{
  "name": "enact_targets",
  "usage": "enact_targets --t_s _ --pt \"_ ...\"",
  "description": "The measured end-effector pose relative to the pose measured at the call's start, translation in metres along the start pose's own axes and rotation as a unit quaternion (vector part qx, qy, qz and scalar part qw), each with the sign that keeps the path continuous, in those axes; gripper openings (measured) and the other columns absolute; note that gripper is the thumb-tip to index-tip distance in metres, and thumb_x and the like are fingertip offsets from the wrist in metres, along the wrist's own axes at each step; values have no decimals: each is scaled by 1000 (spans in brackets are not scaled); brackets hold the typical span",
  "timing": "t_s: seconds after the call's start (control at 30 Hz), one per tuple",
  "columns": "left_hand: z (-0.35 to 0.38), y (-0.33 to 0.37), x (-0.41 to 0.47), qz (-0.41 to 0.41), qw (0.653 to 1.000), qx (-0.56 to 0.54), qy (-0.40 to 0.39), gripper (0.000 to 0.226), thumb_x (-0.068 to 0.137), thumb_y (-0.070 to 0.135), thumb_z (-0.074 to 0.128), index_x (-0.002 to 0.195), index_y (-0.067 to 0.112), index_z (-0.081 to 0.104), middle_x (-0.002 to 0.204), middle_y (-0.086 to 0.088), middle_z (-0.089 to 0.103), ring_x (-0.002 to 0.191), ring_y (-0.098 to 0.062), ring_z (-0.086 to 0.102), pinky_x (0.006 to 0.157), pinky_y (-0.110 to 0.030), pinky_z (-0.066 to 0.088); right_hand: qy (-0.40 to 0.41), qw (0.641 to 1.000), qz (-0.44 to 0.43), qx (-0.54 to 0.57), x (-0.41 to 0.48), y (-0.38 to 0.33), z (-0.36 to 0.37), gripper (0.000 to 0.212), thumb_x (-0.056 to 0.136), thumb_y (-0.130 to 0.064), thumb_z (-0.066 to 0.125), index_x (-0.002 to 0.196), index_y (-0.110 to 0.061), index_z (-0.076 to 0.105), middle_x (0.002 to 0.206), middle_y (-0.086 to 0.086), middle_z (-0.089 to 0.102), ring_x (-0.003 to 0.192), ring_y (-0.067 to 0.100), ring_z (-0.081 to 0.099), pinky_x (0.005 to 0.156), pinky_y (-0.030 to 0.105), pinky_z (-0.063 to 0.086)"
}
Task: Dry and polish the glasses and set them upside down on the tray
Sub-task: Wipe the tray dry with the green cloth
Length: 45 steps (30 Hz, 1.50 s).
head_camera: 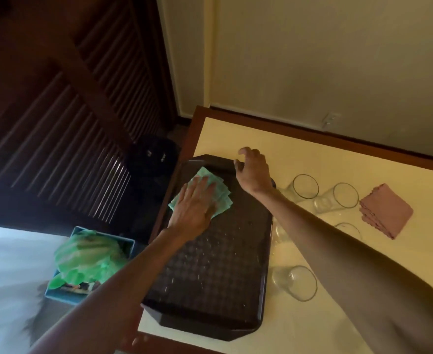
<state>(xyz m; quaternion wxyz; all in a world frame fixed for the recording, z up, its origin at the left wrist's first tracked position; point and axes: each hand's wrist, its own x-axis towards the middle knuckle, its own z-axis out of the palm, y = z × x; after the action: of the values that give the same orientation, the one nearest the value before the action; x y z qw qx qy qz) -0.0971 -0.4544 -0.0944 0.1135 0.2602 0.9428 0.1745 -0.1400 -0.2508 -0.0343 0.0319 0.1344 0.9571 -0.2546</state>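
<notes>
The tray (210, 277) holds no glasses yet. The left hand (193, 208) lies flat, pressing a green cloth (207, 175) at the tray's 11 o'clock. The right hand (252, 169) curls at its 1 o'clock rim; I cannot tell if it grips. The glasses (296, 282) lie on the table (338, 154) at 3 o'clock, apparently all still to polish.

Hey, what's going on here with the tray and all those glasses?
A person appears to be wiping the dark tray with a green cloth, pressed flat under the left hand near the tray's far end. The right hand is at the tray's far rim; whether it grips it is unclear. The glasses sit on the table to the tray's right, near a folded pink cloth. No glass is on the tray yet.
</notes>
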Motion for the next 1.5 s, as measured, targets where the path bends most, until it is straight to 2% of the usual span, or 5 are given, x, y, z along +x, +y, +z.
enact_targets --t_s 0.27,0.63,0.97,1.27,1.5 --pt "31 -22 3 12 998 61 -1 62 108 53 18 165 28 11 173 1 4 160 -21 -4 128 -48 2 -174 982 12 67 38 37 8 32 101 -31 55 127 -14 62 132 8 62 121 27 56 95 30 43" --pt "55 44 53 -249 964 -23 93 62 111 39 22 165 16 3 173 -9 -3 159 -32 -10 129 -53 -1 -216 947 116 208 61 46 12 38 95 -19 66 132 -15 63 142 5 56 136 21 46 102 20 32" --pt "64 38 -25 66 995 76 -17 58 110 45 16 165 34 0 173 4 -10 159 -21 -13 129 -46 -4 -239 919 170 265 66 41 9 34 96 -7 62 131 -7 63 142 7 57 139 22 41 100 19 25" --pt "61 60 43 -103 994 23 31 64 106 43 19 166 26 7 172 -1 -4 159 -27 -11 129 -54 0 -226 919 179 269 70 42 10 32 99 -9 59 130 -10 64 142 6 56 137 23 44 102 21 27" --pt "79 113 46 -53 998 29 20 63 101 34 22 162 22 21 171 -9 16 159 -36 7 126 -57 8 -251 915 189 254 74 39 7 32 96 -11 64 128 -11 66 142 7 57 137 24 45 111 29 31"
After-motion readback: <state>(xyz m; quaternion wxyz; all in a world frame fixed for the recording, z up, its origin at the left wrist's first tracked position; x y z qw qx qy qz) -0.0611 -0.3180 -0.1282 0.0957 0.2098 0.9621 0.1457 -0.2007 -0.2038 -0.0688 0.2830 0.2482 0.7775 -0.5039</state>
